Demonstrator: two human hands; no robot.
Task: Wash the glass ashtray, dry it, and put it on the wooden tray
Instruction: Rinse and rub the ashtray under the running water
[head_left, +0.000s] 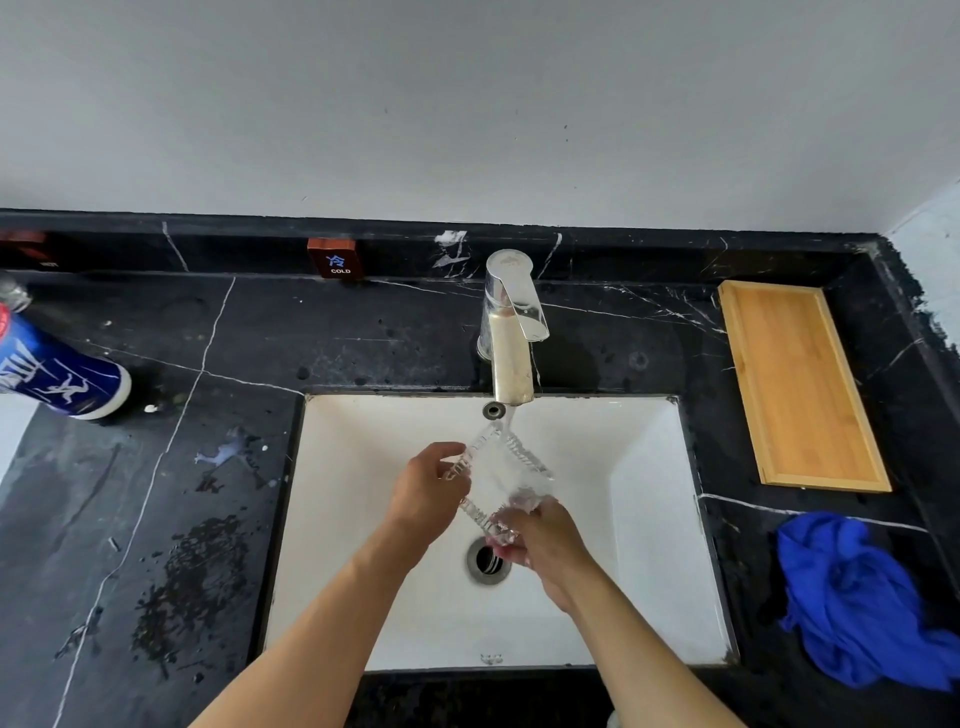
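Single head view, close above the white sink, facing forward and down toward faucet and back wall

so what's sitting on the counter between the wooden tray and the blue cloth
Nothing: in the head view, only bare black marble counter with a white vein lies between the wooden tray and the blue cloth.

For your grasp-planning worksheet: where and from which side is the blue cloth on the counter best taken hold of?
Pinch the blue cloth at its raised, bunched folds near the middle, coming from above with the right hand. It lies crumpled on the counter right of the sink, so the flat edges probably offer less to grip.
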